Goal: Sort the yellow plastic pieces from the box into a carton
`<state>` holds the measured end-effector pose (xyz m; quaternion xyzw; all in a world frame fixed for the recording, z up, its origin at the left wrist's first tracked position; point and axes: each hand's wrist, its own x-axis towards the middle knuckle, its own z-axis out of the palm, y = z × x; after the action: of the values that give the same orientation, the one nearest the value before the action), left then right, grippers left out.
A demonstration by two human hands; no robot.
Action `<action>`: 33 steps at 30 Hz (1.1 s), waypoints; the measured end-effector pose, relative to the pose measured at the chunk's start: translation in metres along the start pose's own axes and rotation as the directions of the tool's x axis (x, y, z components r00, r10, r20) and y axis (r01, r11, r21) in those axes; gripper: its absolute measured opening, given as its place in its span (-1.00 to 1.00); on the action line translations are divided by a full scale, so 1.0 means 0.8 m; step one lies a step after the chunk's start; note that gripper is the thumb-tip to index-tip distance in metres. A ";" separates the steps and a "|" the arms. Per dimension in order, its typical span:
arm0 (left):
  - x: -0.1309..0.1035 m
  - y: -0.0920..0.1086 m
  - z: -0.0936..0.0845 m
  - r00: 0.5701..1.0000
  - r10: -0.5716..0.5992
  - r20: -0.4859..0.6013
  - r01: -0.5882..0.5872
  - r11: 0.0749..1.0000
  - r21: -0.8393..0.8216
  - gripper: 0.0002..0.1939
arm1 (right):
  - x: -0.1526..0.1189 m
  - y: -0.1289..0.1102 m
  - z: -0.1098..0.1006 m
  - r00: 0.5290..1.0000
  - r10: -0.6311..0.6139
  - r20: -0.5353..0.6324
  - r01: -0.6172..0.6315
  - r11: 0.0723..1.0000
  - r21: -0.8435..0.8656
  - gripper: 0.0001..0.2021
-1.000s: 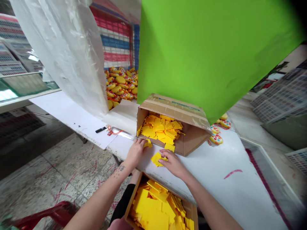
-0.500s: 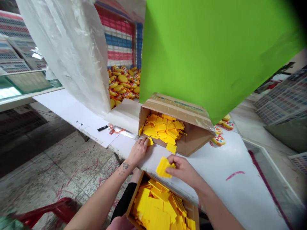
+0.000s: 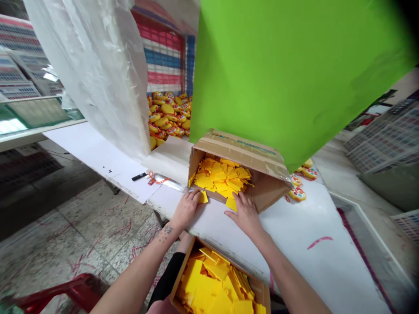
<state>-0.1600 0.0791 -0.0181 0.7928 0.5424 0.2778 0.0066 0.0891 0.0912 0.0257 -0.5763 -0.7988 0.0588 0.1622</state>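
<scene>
My left hand (image 3: pixel 187 207) rests at the table's front edge, fingers curled together over a small flat yellow piece (image 3: pixel 203 197) that sticks out beside them. My right hand (image 3: pixel 245 214) lies at the mouth of a tipped cardboard box (image 3: pixel 271 185), thumb spread away and fingertips on the box's lower lip. Beside it another yellow piece (image 3: pixel 231 204) lies partly out of the opening. Inside the tipped box is a heap of yellow pieces (image 3: pixel 216 176). Below, at my lap, a second cardboard box (image 3: pixel 263 291) holds many larger-looking yellow pieces (image 3: pixel 212 283).
A green panel (image 3: pixel 278 78) stands behind the tipped box. Yellow dotted items (image 3: pixel 168 111) are piled at the back left, and several lie at the right. A black marker (image 3: pixel 139 176) and an orange cord (image 3: pixel 157 178) lie left. A red stool (image 3: pixel 65 290) stands below.
My right hand has let go of the small stack of yellow pieces and moved up to the tipped box's opening. My left hand has stayed beside its yellow piece.
</scene>
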 end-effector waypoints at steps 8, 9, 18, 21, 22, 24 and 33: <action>-0.001 -0.001 0.001 1.000 -0.007 -0.004 0.007 0.999 -0.037 -0.65 | -0.016 0.016 0.008 0.997 0.004 -0.073 0.003 0.995 0.103 -0.65; -0.001 -0.002 0.001 1.000 -0.006 -0.007 0.006 0.999 -0.037 -0.65 | -0.020 0.020 0.004 0.995 0.031 -0.098 -0.014 0.985 0.172 -0.65; -0.001 -0.001 -0.003 0.999 0.003 -0.036 -0.005 0.998 -0.058 -0.59 | -0.075 -0.011 -0.075 0.920 -0.120 0.374 -0.224 0.620 0.752 -0.65; -0.001 -0.001 -0.003 0.999 0.003 -0.036 -0.004 0.999 -0.052 -0.58 | -0.095 -0.035 -0.100 0.748 -0.362 0.556 -0.255 0.617 0.745 -0.68; -0.001 -0.001 -0.002 0.999 0.001 -0.037 -0.003 0.999 -0.052 -0.57 | -0.096 -0.039 -0.103 0.722 -0.403 0.562 -0.210 0.647 0.733 -0.69; -0.001 -0.001 -0.001 0.999 -0.004 -0.041 0.002 0.998 -0.060 -0.57 | -0.088 -0.041 -0.098 0.769 -0.394 0.504 -0.097 0.707 0.700 -0.73; -0.001 -0.003 0.000 0.999 -0.005 -0.033 0.002 0.998 -0.070 -0.57 | 0.054 -0.004 -0.017 0.977 -0.032 -0.212 0.022 0.999 -0.049 -0.66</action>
<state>-0.1625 0.0793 -0.0192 0.7865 0.5337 0.3097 0.0261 0.0781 0.1296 0.0477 -0.5721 -0.7857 -0.0239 0.2341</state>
